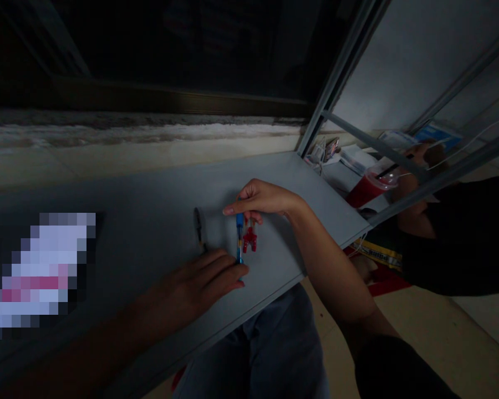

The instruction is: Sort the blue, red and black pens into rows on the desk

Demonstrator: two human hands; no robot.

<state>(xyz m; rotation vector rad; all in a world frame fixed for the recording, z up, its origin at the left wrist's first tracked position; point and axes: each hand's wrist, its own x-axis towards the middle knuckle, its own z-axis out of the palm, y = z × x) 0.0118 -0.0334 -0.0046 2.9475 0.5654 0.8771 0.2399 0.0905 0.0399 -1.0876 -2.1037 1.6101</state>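
A: What is the biggest thing we see?

B: The grey desk (120, 216). It runs under and all around the blue pen (239, 237), so we think it gives both arms room

A: And who is far off to the right of the pen?

B: Another person, in a dark sleeve (466, 238). We keep that person's hands out of our count

A: What is the bright patch (45, 266), well to the left of the pen?

B: It is all blurry blocks, so we cannot tell. Past the pen, far to the right, we spot a red cup (363, 188) with a lid. Maybe it is there so it won't get bumped

A: What are our two hands doing?

B: The right hand (264, 198) pinches the far end of the pen, and the left hand (210, 277) has its fingers around the near end. We guess two hands keep it from wobbling

A: Any little things?

B: A thin dark thing (198, 223) sits just left of the pen, too dim to name. A small red thing (250, 239) is just right of the pen, under our right fingers; we can't tell if it hangs or stands
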